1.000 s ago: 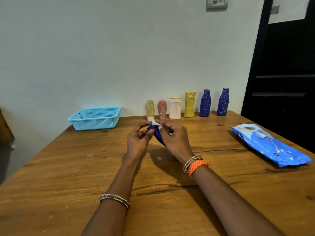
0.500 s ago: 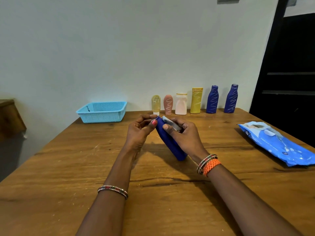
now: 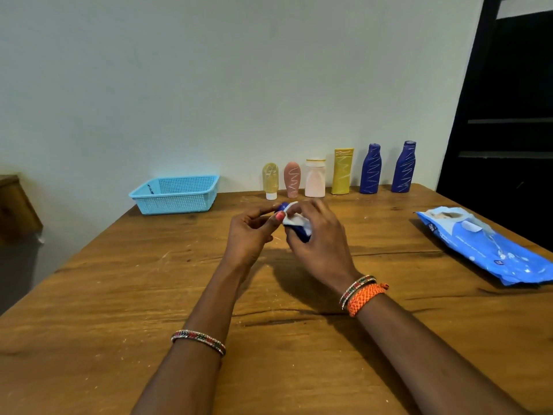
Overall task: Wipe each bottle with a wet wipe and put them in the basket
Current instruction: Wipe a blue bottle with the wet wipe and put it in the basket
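Note:
Above the middle of the wooden table (image 3: 119, 295) my two hands hold a dark blue bottle (image 3: 302, 234). My left hand (image 3: 250, 235) pinches its top end. My right hand (image 3: 320, 241) presses a white wet wipe (image 3: 294, 218) around the bottle's body and hides most of it. A light blue mesh basket (image 3: 176, 193) stands at the back left with nothing visible in it. Several bottles stand in a row along the wall: a yellow tube (image 3: 270, 180), a pink tube (image 3: 292, 179), a pale pink bottle (image 3: 315, 178), a yellow bottle (image 3: 342, 171) and two dark blue bottles (image 3: 371, 169) (image 3: 404, 167).
A blue pack of wet wipes (image 3: 484, 244) lies on the table at the right. A dark door (image 3: 508, 115) stands behind the table's right corner. A wooden piece of furniture (image 3: 15, 205) shows at the far left edge.
The blue bottle lay slanted and mostly visible half a second ago. My right hand has since slid the wipe over its body, so it is largely covered. The camera tilted slightly.

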